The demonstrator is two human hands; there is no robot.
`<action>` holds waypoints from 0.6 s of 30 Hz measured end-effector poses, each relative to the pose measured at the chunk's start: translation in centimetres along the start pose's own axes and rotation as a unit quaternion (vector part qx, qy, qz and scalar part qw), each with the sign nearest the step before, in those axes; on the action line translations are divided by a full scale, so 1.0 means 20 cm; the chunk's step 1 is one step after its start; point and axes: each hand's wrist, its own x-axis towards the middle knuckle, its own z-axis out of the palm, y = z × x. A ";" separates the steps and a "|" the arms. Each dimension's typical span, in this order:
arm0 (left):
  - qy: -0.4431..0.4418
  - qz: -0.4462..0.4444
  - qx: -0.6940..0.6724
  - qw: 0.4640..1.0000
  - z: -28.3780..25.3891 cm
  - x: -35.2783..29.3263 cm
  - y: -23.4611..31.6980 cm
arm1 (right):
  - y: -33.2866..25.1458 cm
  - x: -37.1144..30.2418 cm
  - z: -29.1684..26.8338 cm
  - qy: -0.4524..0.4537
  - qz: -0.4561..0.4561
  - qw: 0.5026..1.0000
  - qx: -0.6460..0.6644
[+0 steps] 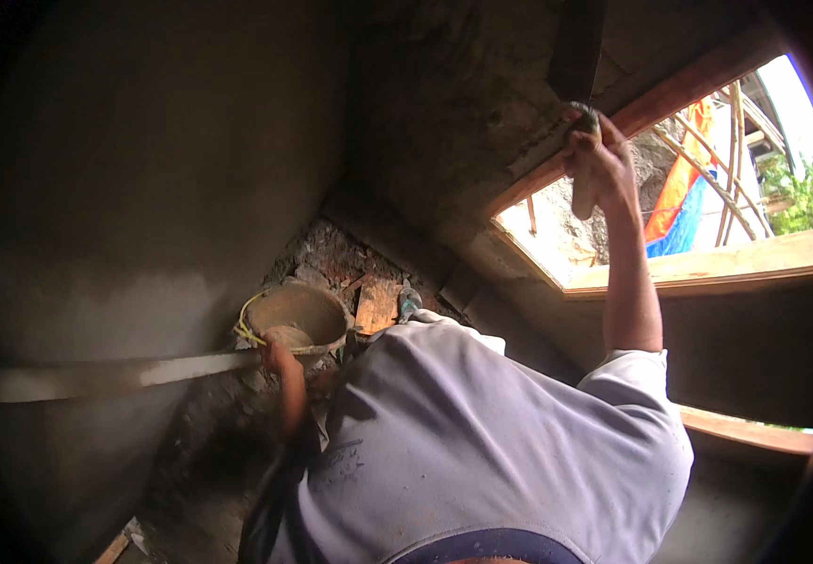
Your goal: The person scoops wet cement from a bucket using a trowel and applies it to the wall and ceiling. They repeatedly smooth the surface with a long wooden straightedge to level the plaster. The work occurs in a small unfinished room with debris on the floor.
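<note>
My right hand [604, 155] is raised in front of the wall beside the window opening. Its fingers are wrapped round a trowel [578, 47], whose dark blade points up and whose pale handle comes out below the palm. Low on the left, my left hand [281, 357] is closed on the end of a long, pale straightedge [143, 373] that stretches to the left across the grey wall. Just beyond that hand stands a round bucket [327, 318] with a yellow cord handle and some greyish material at its bottom.
A window opening with a wooden frame [707, 270] is at the right; poles and an orange and blue tarp [684, 207] show outside. Rubble and a piece of wood [377, 303] lie on the floor by the bucket. A smooth grey wall [143, 188] rises at the left.
</note>
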 end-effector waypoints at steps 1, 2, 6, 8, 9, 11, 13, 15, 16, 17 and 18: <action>0.040 -0.013 -0.032 0.999 0.06 0.15 -0.20 | 0.05 0.01 0.09 -0.029 -0.015 0.998 0.046; 0.013 -0.042 -0.087 0.995 0.07 0.09 -0.13 | 0.17 -0.04 0.15 -0.019 0.020 0.995 0.091; -0.038 -0.097 -0.281 0.954 0.13 -0.08 0.03 | 0.66 -0.31 0.50 -0.064 0.184 0.979 0.056; -0.023 -0.098 -0.221 0.970 0.08 -0.15 0.13 | 0.87 -0.48 0.60 -0.072 0.279 0.956 -0.049; -0.009 -0.097 -0.247 0.964 0.06 -0.16 0.12 | 0.96 -0.52 0.62 -0.160 0.298 0.937 -0.083; -0.008 -0.101 -0.219 0.970 -0.01 -0.29 0.25 | 1.09 -0.62 0.65 -0.239 0.220 0.937 -0.127; -0.004 -0.103 -0.173 0.979 -0.10 -0.41 0.38 | 1.34 -0.61 0.63 -0.337 0.113 0.909 -0.216; 0.028 -0.002 -0.200 0.979 -0.15 -0.50 0.41 | 1.29 -0.52 0.68 -0.431 -0.080 0.832 -0.339; 0.027 -0.002 -0.168 0.985 -0.16 -0.52 0.38 | 1.22 -0.47 0.75 -0.472 -0.201 0.762 -0.395; 0.022 -0.001 -0.135 0.991 -0.16 -0.53 0.38 | 1.28 -0.42 0.79 -0.504 -0.202 0.704 -0.458; 0.049 0.027 -0.136 0.989 -0.16 -0.59 0.45 | 1.37 -0.36 0.81 -0.532 -0.205 0.640 -0.516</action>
